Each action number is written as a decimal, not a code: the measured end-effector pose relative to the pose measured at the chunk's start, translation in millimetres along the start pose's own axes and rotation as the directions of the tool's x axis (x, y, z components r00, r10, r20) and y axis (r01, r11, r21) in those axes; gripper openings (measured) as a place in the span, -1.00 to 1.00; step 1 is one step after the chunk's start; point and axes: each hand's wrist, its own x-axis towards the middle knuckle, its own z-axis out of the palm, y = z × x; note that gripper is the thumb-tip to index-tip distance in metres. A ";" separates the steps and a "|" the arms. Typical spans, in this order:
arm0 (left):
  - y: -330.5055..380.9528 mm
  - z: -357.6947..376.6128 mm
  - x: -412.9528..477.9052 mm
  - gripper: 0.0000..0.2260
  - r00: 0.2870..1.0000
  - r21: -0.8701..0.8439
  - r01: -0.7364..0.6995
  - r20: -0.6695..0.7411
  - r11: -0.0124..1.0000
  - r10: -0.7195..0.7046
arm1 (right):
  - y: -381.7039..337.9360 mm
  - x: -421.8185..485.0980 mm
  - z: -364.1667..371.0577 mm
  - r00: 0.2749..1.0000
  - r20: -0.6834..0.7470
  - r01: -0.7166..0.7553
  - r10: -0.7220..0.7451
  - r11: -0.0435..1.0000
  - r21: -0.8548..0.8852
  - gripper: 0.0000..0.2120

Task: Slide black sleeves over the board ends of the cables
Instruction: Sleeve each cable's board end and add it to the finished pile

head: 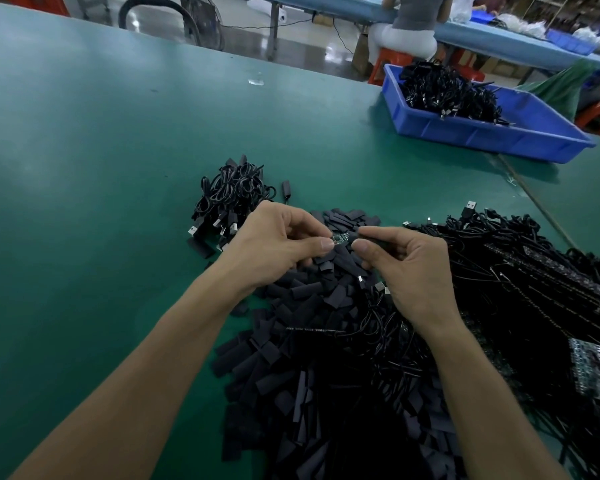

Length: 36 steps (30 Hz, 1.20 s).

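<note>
My left hand [278, 240] pinches the small circuit board end [339, 238] of a black cable between thumb and fingers. My right hand [409, 268] grips a black sleeve [364, 236] right beside it, its open end meeting the board's right edge. Both hands hover above a large heap of loose black sleeves [312, 358] on the green table [84, 168]. A tangle of cables with bare boards [520, 271] lies to the right. A bundle of cables [231, 199] with USB plugs lies at the far left of the heap.
A blue plastic bin [492, 129] holding more black cables stands at the far right of the table. A person sits on an orange stool [392, 65] at another bench beyond. A small clear scrap [256, 81] lies far back on the table.
</note>
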 end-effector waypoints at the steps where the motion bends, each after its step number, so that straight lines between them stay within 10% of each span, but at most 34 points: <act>1: -0.2 -0.6 0.1 -0.97 1.000 -0.006 0.002 0.007 1.000 -0.002 | 0.1 0.1 -0.6 1.000 0.001 0.000 0.000 1.000 -0.002 -0.82; 19: -4.5 -3.2 1.8 -0.87 0.998 -0.008 -0.052 0.046 0.999 0.052 | -7.8 -1.5 -0.5 0.977 0.204 0.046 -0.064 0.995 0.090 -0.80; 36: -0.3 -5.7 -0.1 -0.88 0.999 0.251 -0.042 0.017 0.967 0.039 | 0.9 -4.2 4.5 0.993 0.072 0.086 -0.089 0.995 0.040 -0.87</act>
